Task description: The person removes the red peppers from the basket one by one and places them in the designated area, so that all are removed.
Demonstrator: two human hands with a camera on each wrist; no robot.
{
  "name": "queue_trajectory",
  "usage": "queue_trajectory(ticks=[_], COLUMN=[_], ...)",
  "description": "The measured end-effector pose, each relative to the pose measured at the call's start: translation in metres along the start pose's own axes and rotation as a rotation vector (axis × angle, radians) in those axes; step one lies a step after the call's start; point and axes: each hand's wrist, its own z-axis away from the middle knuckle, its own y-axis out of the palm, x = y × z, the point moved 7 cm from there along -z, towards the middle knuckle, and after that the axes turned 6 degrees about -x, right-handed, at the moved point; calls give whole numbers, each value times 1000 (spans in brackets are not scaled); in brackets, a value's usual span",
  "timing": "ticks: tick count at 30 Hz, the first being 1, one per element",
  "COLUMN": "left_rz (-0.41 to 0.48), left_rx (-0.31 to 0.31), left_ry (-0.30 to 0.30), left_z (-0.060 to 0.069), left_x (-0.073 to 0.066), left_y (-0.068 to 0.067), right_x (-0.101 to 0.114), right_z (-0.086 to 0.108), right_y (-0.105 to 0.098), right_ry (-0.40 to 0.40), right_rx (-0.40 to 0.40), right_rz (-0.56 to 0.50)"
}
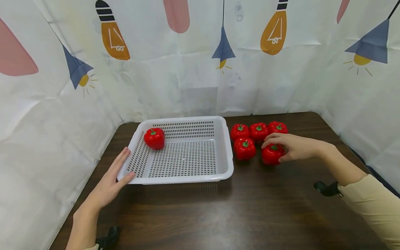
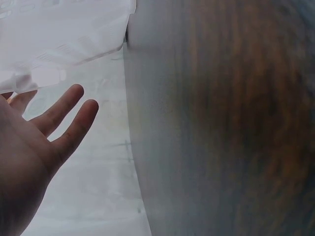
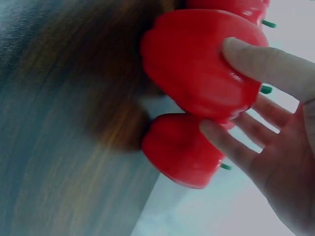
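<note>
My left hand (image 1: 107, 185) rests at the left front corner of the white perforated basket (image 1: 184, 180), fingers fairly straight on its rim. In the left wrist view that hand (image 2: 39, 147) has its fingers spread beside the basket (image 2: 69, 29). One red pepper (image 1: 156, 142) lies inside, near the back left. To the right of the basket, my right hand (image 1: 298, 146) holds the front right pepper (image 1: 270, 156) of a group. The right wrist view shows the thumb of this hand (image 3: 280, 167) on the pepper (image 3: 192, 59) and the fingers around its other side.
Several other red peppers stand close together by the basket's right side, among them a front left one (image 1: 244, 149) and a back right one (image 1: 277, 127). The dark wooden table (image 1: 203, 215) extends in front. A patterned white cloth (image 1: 193, 76) hangs behind and at both sides.
</note>
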Motion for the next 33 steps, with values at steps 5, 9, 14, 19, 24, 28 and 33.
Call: queue_trajectory(ticks=[5,9,14,19,24,28,33], left_rz=[6,8,10,6,1,-1,-4], left_rx=[-5,-4,-2,-6,-4,4,6], left_ry=[12,12,9,14,2,-17,-22], left_z=[-1,-1,0,0,0,1,2], left_x=[0,0,1,1,1,0,0], left_y=[0,0,0,0,0,0,0], right_x=[-1,-3,-7,-7,-4,-3,-3], right_z=[0,-1,-4,-5,-6,-8,-9], right_y=[1,-1,-1,0,0,2,3], right_ry=[7,11,4,-18,-42,-53,-48], right_rx=[-48,-102,-152,-182,-204,-213,-211], right_rz=[25,45,60,71,84,89,93])
